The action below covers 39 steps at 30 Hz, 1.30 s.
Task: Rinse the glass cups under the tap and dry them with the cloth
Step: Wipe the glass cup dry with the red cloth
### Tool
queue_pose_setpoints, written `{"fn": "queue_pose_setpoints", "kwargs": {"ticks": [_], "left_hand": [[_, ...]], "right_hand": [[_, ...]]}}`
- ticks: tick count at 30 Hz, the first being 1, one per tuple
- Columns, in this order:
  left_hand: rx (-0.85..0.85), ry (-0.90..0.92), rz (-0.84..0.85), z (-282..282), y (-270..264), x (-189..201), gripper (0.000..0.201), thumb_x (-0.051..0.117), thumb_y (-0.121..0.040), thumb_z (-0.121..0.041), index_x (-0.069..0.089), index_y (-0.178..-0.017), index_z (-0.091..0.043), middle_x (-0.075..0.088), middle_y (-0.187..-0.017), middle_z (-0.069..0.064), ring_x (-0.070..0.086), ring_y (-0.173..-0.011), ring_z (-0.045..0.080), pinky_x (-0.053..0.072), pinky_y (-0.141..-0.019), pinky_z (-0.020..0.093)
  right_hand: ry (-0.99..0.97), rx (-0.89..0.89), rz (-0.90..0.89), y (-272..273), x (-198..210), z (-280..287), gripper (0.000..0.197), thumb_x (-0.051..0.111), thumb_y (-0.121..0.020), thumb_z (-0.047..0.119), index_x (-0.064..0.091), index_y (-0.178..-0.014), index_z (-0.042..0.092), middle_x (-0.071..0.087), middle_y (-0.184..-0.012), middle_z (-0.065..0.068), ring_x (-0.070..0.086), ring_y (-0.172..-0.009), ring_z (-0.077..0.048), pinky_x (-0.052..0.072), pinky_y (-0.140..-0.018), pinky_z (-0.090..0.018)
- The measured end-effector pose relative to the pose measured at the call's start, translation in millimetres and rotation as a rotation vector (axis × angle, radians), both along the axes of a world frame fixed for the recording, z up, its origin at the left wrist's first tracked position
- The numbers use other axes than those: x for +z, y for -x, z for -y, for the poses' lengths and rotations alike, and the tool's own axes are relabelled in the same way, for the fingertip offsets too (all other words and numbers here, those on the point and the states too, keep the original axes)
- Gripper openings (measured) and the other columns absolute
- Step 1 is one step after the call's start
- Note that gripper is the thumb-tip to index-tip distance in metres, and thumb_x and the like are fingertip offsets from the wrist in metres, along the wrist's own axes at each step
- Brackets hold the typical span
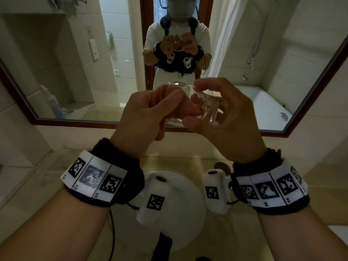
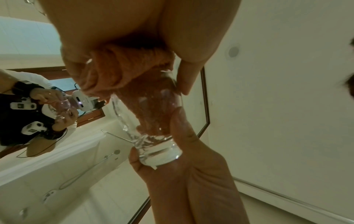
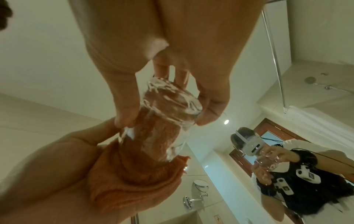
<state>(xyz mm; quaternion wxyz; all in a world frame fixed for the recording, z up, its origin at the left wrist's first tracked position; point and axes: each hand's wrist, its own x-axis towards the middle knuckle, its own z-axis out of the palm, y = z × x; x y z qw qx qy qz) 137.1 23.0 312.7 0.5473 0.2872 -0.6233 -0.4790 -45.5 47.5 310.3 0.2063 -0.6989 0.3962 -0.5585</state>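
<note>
Orange cloth [image 3: 138, 174]: bunched in the left hand [image 1: 146, 112], whose fingers curl round it and hold a wad pushed through the cup's mouth, almost to the bottom.
Cup [image 1: 199, 104]: clear glass, on its side in the air between both hands, over the basin; only fingers bear it.
Right hand [image 1: 226, 125]: thumb and fingertips clasp the thick base alone, with the palm off the glass.
Base: bright beads and streaks show on it in the right wrist view, so it looks wet there.
Basin [image 1: 188, 213]: white and round, right below the wrists, set in a pale counter [image 1: 235, 238].
Mirror [image 1: 75, 72]: behind the cup, its lower edge level with the hands; no other cup is in view.
Slip: a wet base held by fingertips alone could slide out if the cloth is twisted hard, and the cup would likely break on the basin or counter edge.
Jam: the wad fills the cup tightly, so a sharp pull to free it could jerk the glass from the right hand.
Squeeze: hard pressure against the thin wall near the mouth might crack it.
</note>
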Motion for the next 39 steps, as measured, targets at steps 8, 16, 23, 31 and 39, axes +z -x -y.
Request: {"fn": "queue_pose_setpoints", "kwargs": {"ticks": [8, 16, 23, 31, 39], "left_hand": [[0.014, 0.140, -0.018, -19, -4, 1, 0.022, 0.059, -0.093, -0.030, 0.074, -0.089, -0.014, 0.067, -0.069, 0.023, 0.038, -0.037, 0.020, 0.033, -0.040, 0.025], [0.043, 0.096, -0.099, -34, -15, 2, 0.022, 0.059, -0.092, -0.031, 0.074, -0.084, -0.017, 0.067, -0.095, 0.036, 0.036, -0.049, 0.036, 0.032, -0.046, 0.031], [0.003, 0.126, -0.122, -39, -24, 2, 0.023, 0.052, -0.098, -0.019, 0.070, -0.092, -0.006, 0.067, -0.096, 0.035, 0.035, -0.046, 0.039, 0.031, -0.045, 0.031], [0.069, 0.104, -0.144, -45, -29, 2, 0.019, 0.063, -0.085, -0.032, 0.077, -0.085, -0.019, 0.054, -0.088, 0.049, 0.050, -0.069, 0.062, 0.049, -0.064, 0.068], [0.001, 0.119, -0.170, -33, -37, 0, 0.016, 0.064, -0.087, -0.026, 0.077, -0.088, -0.017, 0.069, -0.088, 0.033, 0.047, -0.079, 0.073, 0.038, -0.071, 0.083]], "right_hand": [[-0.210, -0.061, 0.138, -13, 3, -15, 0.053, 0.059, -0.089, 0.060, 0.058, -0.122, 0.019, 0.071, -0.107, 0.002, 0.073, -0.089, -0.010, 0.059, -0.071, -0.030], [-0.077, 0.058, 0.060, -19, 8, -29, 0.037, 0.068, -0.092, 0.029, 0.057, -0.123, 0.011, 0.069, -0.108, 0.001, 0.072, -0.094, -0.015, 0.062, -0.076, -0.038], [-0.088, 0.079, 0.120, -27, 16, -35, 0.048, 0.075, -0.085, 0.030, 0.057, -0.128, 0.018, 0.067, -0.123, -0.001, 0.069, -0.113, -0.017, 0.060, -0.091, -0.047], [-0.185, 0.089, 0.082, -43, 25, -38, 0.043, 0.060, -0.086, 0.046, 0.062, -0.113, 0.012, 0.073, -0.085, 0.003, 0.072, -0.072, -0.012, 0.061, -0.063, -0.028], [-0.049, 0.100, 0.030, -44, 18, -27, 0.063, 0.083, -0.078, 0.033, 0.053, -0.129, 0.015, 0.066, -0.115, 0.008, 0.071, -0.102, -0.008, 0.058, -0.081, -0.021]]}}
